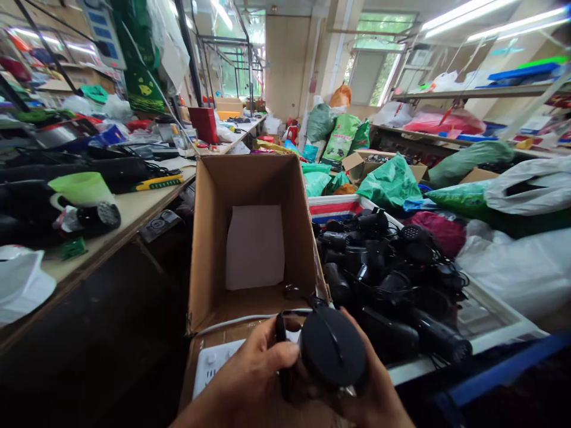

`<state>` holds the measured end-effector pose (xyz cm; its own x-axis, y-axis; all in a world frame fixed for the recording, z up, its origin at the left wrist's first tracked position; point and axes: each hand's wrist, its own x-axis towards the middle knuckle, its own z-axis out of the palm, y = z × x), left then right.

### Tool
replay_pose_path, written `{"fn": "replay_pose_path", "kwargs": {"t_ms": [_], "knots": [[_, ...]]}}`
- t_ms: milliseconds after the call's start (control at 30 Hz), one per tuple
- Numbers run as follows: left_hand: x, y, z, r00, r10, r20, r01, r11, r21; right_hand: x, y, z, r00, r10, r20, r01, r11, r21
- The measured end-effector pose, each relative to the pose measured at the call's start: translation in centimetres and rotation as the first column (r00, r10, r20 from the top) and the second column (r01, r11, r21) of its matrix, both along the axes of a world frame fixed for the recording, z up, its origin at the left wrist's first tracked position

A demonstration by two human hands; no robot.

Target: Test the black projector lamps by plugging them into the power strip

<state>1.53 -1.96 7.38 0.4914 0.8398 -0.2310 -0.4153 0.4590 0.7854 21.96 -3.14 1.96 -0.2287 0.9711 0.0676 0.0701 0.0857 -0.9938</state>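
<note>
Between my two hands is a black appliance with a round, flat top (335,348) and a handle-like part on its left; its exact kind is unclear. My left hand (263,359) grips the handle-like part, thumb on top. Around the right side of the round body wraps my right hand (372,368), its fingers mostly hidden. A thin dark strand lies across the top. Just below and left is a white power strip (218,359), partly covered by my left hand. Beyond my hands, an open cardboard box (203,238) has a pale sheet (255,249) inside.
To the right, a white-rimmed bin (495,309) is heaped with black hair dryers (392,285) and cords. A workbench (134,208) on the left carries a green cup (84,189) and a yellow-black cutter (159,182). Green sacks (390,181) stand behind the bin.
</note>
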Motion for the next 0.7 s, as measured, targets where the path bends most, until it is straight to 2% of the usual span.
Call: {"fn": "replay_pose_path", "kwargs": {"t_ms": [33, 100, 133, 200, 267, 333, 400, 467, 567, 633, 700], "knots": [[-0.4, -0.2, 0.1, 1.0, -0.016, -0.01, 0.016, 1.0, 0.024, 1.1, 0.6, 0.0, 0.996, 0.087, -0.007, -0.087, 0.995, -0.039], [-1.3, -0.7, 0.3, 0.996, -0.078, -0.034, 0.08, 0.994, 0.073, 3.1, 2.1, -0.6, 0.989, 0.118, 0.085, -0.112, 0.991, -0.073], [-1.7, -0.9, 0.6, 0.992, -0.114, -0.05, 0.118, 0.989, 0.093, 3.8, 2.9, -1.2, 0.982, 0.08, 0.173, -0.068, 0.995, -0.073], [-2.3, -1.2, 1.4, 0.975, -0.189, -0.114, 0.202, 0.972, 0.12, 3.9, 4.4, -2.6, 0.934, -0.069, 0.35, 0.07, 0.998, 0.01], [-2.6, -1.4, 2.6, 0.939, -0.238, -0.246, 0.28, 0.948, 0.151, 2.6, 5.5, -4.0, 0.891, -0.147, 0.43, 0.114, 0.988, 0.1], [-2.8, -1.4, 4.2, 0.867, -0.258, -0.425, 0.356, 0.92, 0.167, 0.5, 6.3, -5.0, 0.89, -0.177, 0.419, 0.108, 0.977, 0.184], [-2.9, -1.6, 5.6, 0.788, -0.262, -0.558, 0.416, 0.894, 0.167, -1.3, 6.8, -5.4, 0.9, -0.192, 0.391, 0.1, 0.964, 0.245], [-3.2, -1.8, 6.5, 0.736, -0.26, -0.625, 0.448, 0.879, 0.161, -2.0, 7.2, -5.3, 0.913, -0.195, 0.358, 0.092, 0.954, 0.284], [-4.5, -2.4, 6.7, 0.697, -0.228, -0.68, 0.428, 0.893, 0.14, -0.9, 7.6, -4.8, 0.91, -0.275, 0.31, 0.176, 0.934, 0.312], [-5.9, -2.6, 6.0, 0.694, -0.176, -0.698, 0.383, 0.911, 0.151, 0.7, 7.5, -4.5, 0.893, -0.343, 0.291, 0.256, 0.92, 0.298], [-7.4, -2.5, 4.9, 0.708, -0.086, -0.701, 0.305, 0.933, 0.193, 2.1, 7.1, -4.3, 0.892, -0.351, 0.285, 0.28, 0.924, 0.261]]}}
